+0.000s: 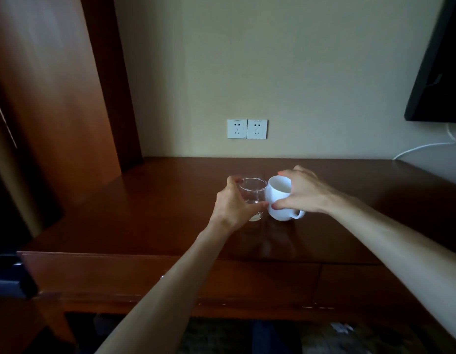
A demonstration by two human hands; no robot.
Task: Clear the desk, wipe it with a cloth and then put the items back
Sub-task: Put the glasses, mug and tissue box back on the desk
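Side by side and touching near the middle of the dark wooden worktop, the clear drinking glass sits inside the left hand's curled grip, and the right hand clasps the white ceramic mug from above.

A beige wall carries two white sockets side by side. A tall wooden panel stands at the left, a dark screen at the upper right. The light is dim.

I stand in what looks like a hotel room: a dark wooden desk, twin wall sockets beyond it, wall-mounted television far right, wooden wardrobe left.
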